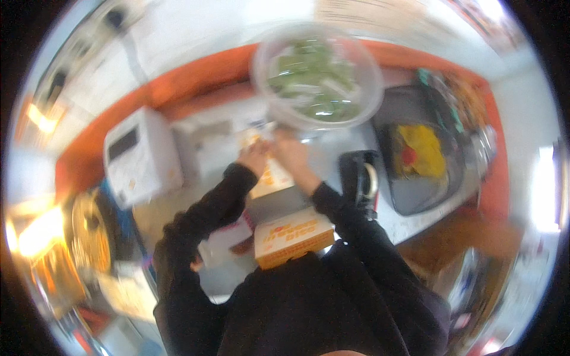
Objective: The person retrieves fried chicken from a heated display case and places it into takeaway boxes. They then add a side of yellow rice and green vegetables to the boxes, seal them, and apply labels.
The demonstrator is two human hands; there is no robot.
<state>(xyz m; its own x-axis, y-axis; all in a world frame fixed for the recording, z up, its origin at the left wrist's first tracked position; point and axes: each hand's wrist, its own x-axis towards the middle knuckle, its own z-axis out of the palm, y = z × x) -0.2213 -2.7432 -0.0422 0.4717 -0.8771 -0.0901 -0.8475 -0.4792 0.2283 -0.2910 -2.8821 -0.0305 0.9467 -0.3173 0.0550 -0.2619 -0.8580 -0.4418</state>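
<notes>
Blurred by motion, my left hand (254,156) and my right hand (290,150) are close together on a white and orange printed carton (277,179) on the table, below the clear plastic tub. The fingers are too smeared to show whether they grip it. Nearer my body lies a white and orange printed cardboard box (289,232). Between it and my left sleeve is a white and pink item (229,233), partly hidden by the sleeve.
A clear plastic tub (378,89) holds green leafy pieces at the back. On the left stands a white boxy device (147,164). To the right are a black tape dispenser (358,178) and a dark tray (416,200) with a yellow bag (423,151). An orange edge (200,75) borders the table.
</notes>
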